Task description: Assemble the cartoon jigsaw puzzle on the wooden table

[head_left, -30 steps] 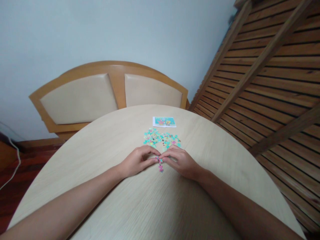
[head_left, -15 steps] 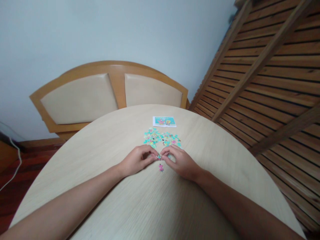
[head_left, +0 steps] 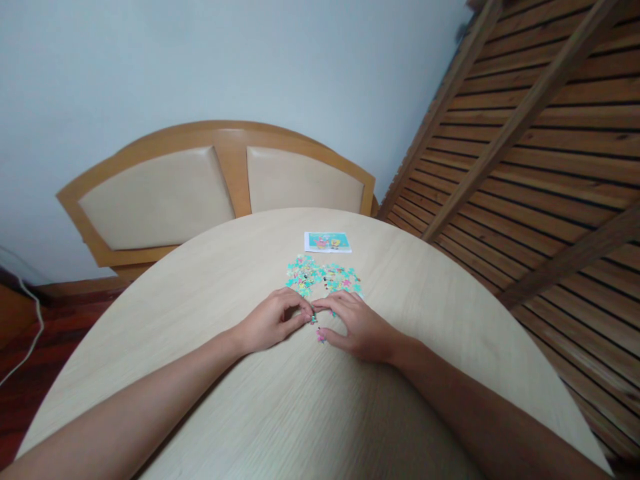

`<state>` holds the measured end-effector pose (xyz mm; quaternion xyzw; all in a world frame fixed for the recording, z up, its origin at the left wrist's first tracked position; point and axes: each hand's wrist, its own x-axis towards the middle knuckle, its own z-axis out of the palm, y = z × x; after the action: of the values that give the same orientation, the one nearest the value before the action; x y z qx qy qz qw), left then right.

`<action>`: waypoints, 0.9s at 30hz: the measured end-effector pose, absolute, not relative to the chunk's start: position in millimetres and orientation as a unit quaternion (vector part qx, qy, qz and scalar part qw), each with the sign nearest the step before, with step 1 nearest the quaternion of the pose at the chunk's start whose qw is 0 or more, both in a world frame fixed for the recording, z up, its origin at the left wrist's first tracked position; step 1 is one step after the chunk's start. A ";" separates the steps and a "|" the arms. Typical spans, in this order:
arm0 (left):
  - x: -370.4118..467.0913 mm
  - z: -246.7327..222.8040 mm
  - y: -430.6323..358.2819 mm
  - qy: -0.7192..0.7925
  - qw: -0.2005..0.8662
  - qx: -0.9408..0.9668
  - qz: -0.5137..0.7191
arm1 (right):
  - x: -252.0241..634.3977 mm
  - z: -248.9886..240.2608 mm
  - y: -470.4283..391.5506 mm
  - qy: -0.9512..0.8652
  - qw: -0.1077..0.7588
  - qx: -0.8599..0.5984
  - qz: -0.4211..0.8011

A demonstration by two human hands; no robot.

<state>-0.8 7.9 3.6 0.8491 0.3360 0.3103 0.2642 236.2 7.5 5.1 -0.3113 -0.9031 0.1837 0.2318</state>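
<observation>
Between thumb and fingers, my left hand pinches a small teal puzzle piece. Close on its right, my right hand has its thumb and fingers apart, the thumb tip at a pink puzzle piece lying on the table. Beyond both hands lie two loose heaps of small puzzle pieces, the left heap and the right heap, mostly teal with some yellow and pink. Behind the heaps a picture card with a pink and a yellow cartoon figure lies flat.
The round pale wooden table fills the lower view. A bench with cream padded panels stands behind it against the wall. Wooden slats rise on the right, and a white cable hangs at the far left.
My right hand's thumb and fingers have spread, and its thumb has come down to the pink piece. The teal piece has shifted slightly left with my left hand.
</observation>
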 end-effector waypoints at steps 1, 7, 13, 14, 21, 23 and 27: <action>-0.4 2.6 7.9 0.340 0.259 0.849 0.311 | 236.2 5.1 7.7 -0.903 0.232 -0.311 0.184; 0.8 -0.2 10.1 0.341 0.215 0.864 0.302 | 236.4 3.5 8.7 -0.902 0.234 -0.314 0.181; -1.1 1.3 9.3 0.370 0.164 0.869 0.286 | 236.8 4.0 9.0 -0.907 0.235 -0.301 0.177; -1.9 2.5 8.5 0.366 0.156 0.873 0.282 | 236.8 4.6 8.8 -0.908 0.235 -0.298 0.178; -7.1 10.2 7.2 0.307 0.131 0.910 0.246 | 237.0 5.5 9.2 -0.914 0.241 -0.277 0.174; -7.7 10.3 8.5 0.298 0.136 0.913 0.243 | 237.4 4.4 9.7 -0.916 0.239 -0.276 0.168; -8.4 9.1 11.5 0.277 0.145 0.918 0.244 | 239.3 2.8 10.2 -0.919 0.230 -0.280 0.155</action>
<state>-8.4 11.5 9.1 0.9181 0.2774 0.2435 0.1446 239.3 10.2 2.8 -0.2804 -0.9190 0.1550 0.2297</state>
